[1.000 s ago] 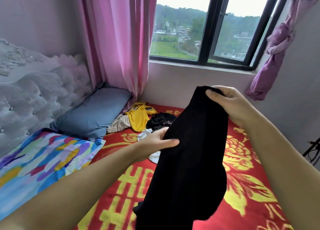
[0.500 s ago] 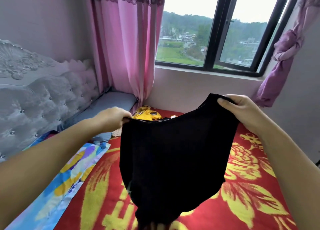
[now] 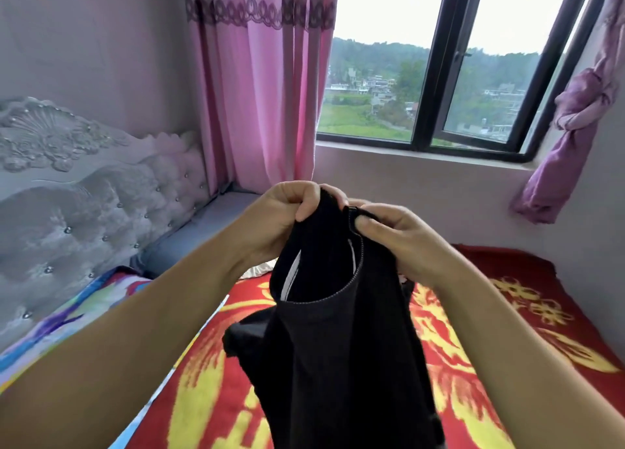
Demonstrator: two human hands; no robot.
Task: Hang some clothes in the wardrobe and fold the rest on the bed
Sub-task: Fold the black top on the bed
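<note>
1. Since half a second ago, both hands have been brought together: the black garment (image 3: 341, 340), which was stretched wide between them, is now doubled so that its two upper corners meet at chest height.
2. One corner is gripped by the left hand (image 3: 280, 218), fingers curled over the fabric edge; the other is pinched by the right hand (image 3: 392, 235), thumb pressed on a stitched hem. The two hands lie just beside each other, almost touching.
3. Below the grip the garment hangs free in the air above the bed (image 3: 507, 316), with a curved stitched opening and a pale inner strip shown near the top. Whether its lower edge reaches the red and yellow blanket cannot be told, as it runs out of view.
4. Further out, a multicoloured quilt (image 3: 84, 313) lies at the left, a grey pillow (image 3: 199, 232) sits against the tufted headboard (image 3: 84, 191), and a pink curtain (image 3: 260, 93) hangs beside the window (image 3: 439, 76). No wardrobe is shown.
5. The step in hand is judged to be the first fold of this piece, halved lengthwise in the air.
6. The next move is judged to call for both corners being taken into one hand, or the doubled cloth being lowered flat onto the blanket, with edges kept aligned so that the layers are not skewed.
</note>
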